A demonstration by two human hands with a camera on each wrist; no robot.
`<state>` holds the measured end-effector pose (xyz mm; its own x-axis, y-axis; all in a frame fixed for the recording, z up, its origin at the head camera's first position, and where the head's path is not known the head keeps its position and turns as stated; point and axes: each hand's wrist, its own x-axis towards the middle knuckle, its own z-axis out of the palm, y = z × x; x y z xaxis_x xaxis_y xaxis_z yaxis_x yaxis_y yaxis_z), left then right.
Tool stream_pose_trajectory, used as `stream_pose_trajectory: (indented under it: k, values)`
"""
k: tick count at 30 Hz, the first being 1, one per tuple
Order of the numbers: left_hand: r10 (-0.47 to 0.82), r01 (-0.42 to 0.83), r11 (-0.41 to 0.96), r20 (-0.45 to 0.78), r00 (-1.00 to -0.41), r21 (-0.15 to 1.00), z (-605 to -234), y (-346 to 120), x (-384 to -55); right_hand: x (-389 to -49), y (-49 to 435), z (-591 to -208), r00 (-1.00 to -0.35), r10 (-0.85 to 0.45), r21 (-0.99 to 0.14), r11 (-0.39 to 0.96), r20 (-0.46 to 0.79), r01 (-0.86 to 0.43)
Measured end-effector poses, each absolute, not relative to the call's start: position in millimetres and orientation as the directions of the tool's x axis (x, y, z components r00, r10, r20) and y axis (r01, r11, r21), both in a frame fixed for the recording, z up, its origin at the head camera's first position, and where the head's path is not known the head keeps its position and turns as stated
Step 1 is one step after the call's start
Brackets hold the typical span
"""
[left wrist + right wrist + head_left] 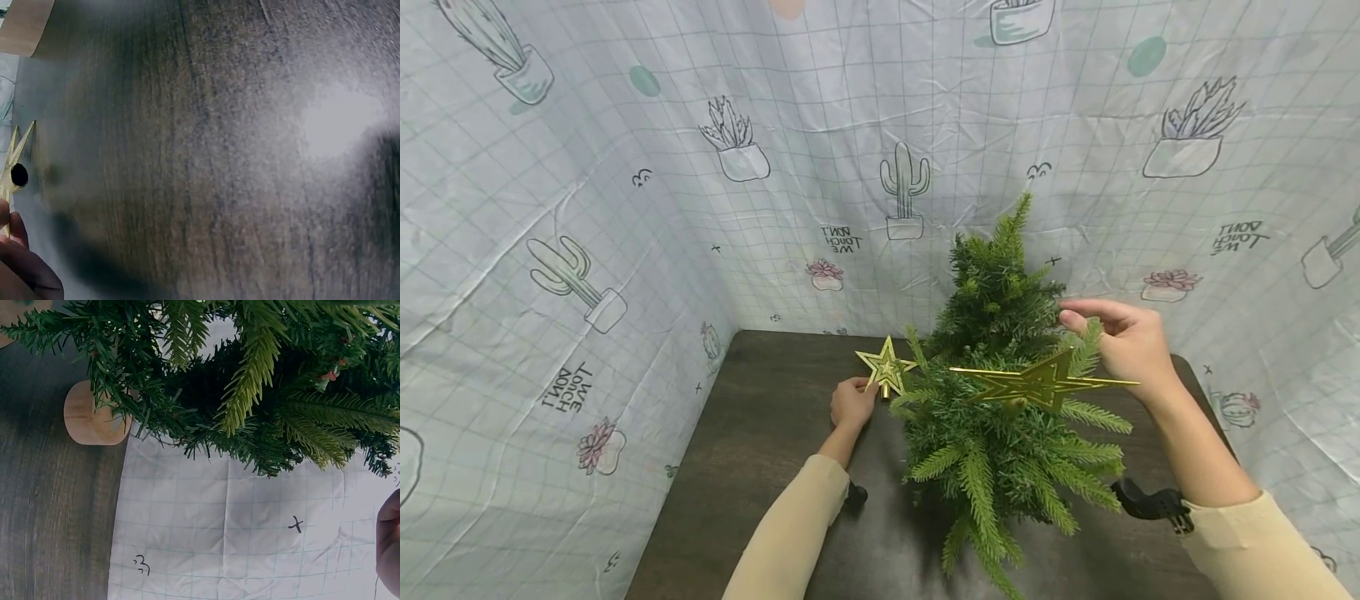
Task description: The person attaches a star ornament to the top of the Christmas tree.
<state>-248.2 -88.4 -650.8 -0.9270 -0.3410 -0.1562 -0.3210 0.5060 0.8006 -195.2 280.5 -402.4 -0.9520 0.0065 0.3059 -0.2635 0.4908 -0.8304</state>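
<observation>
My left hand (852, 404) pinches the edge of a small gold glitter star (889, 365) with a short tube at its base, left of the trees. In the left wrist view, fingers (19, 231) hold the star (12, 165), its open tube end showing. A green artificial Christmas tree (996, 292) stands at the back. At its right side my right hand (1131, 342) pinches a branch tip between thumb and forefinger. Only part of that hand (389, 544) shows in the right wrist view. A nearer tree (992, 467) carries a larger gold star (1037, 385) at its top.
The trees stand on a dark wood-grain table (760, 425). One round wooden base (94, 415) shows under branches, and a tan wooden piece (25, 25) lies at a corner. A cactus-print curtain (820, 167) encloses the back and sides.
</observation>
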Motion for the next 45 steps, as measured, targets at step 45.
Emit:
stream_pose_trajectory:
  k: [45]
  values:
    - [-0.416,0.146,0.208,0.222,-0.882,0.967,-578.8,-112.0,-247.6,-197.4,277.0,-410.1,-0.929,0.077,-0.849,0.440,0.361,-0.293]
